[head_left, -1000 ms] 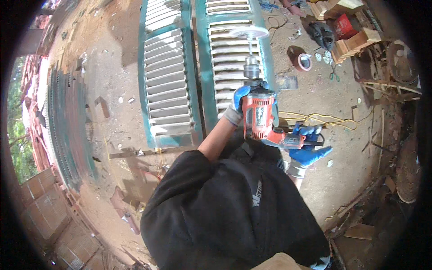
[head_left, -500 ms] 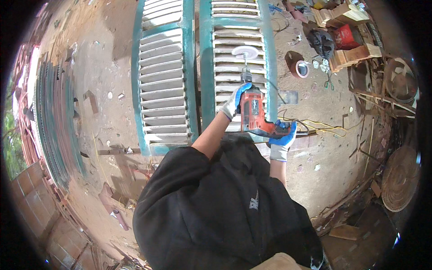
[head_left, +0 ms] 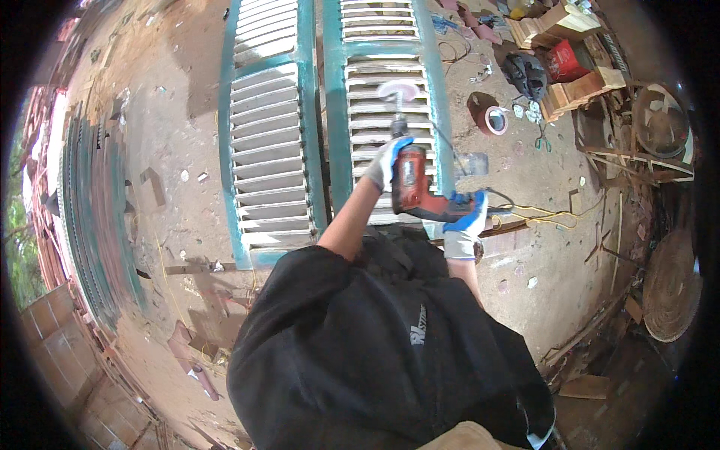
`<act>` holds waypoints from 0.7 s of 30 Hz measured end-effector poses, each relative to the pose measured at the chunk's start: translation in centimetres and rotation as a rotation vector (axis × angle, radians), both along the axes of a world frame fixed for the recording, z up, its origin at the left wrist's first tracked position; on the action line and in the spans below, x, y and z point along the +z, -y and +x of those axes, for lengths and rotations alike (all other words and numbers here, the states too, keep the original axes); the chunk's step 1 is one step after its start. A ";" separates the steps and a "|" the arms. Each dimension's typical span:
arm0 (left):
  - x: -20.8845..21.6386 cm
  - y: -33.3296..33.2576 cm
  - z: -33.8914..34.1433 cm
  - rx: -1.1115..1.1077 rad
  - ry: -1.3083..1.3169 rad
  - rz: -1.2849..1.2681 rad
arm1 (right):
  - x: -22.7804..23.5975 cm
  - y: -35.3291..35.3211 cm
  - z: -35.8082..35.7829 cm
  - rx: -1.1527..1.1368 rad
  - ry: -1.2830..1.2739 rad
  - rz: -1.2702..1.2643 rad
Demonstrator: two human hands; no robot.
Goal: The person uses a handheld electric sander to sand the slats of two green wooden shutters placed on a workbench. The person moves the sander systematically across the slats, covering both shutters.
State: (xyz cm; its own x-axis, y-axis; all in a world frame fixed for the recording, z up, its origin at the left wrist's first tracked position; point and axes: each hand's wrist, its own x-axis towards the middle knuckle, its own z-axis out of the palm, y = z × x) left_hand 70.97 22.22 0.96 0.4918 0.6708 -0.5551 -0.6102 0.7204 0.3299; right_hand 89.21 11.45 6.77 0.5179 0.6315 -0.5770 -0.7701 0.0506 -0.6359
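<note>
I hold a red and black power drill (head_left: 412, 178) with both gloved hands. My left hand (head_left: 388, 163) is wrapped round its front end, just behind the chuck (head_left: 400, 126). At the rear handle, my right hand (head_left: 468, 220) is closed round the grip. A pale round disc (head_left: 398, 92), blurred, sits on the drill's shaft above the white slats of the right louvred shutter (head_left: 442, 124); whether it touches them I cannot tell. Alongside lies the left louvred shutter (head_left: 271, 154), also framed in green.
A yellow cord (head_left: 546, 213) runs off to the right of the drill. Beyond are a roll of tape (head_left: 496, 119), scissors (head_left: 543, 140), a black bag (head_left: 524, 75) and wooden pieces (head_left: 589, 88). Long green-edged strips (head_left: 90, 202) lean at the left. A woven round basket (head_left: 670, 289) stands far right.
Both hands have carried the drill a little to the left, and its disc has shifted left over the right shutter's slats. My view has shifted slightly. The grip of both hands stays the same.
</note>
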 end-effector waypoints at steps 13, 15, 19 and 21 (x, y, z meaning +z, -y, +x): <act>-3.8 -1.0 -6.4 0.206 -0.147 0.036 | -0.8 -3.0 -6.0 0.073 0.048 -0.031; -3.9 -1.2 -6.2 0.221 -0.323 0.110 | -0.5 -2.9 -6.5 0.081 0.058 0.068; -2.2 -1.5 -6.1 0.194 -0.276 0.195 | 1.0 -3.2 -7.6 0.037 0.157 0.040; -1.5 -1.4 -6.7 0.198 -0.252 -0.002 | 1.9 -4.1 -8.4 0.110 0.215 0.033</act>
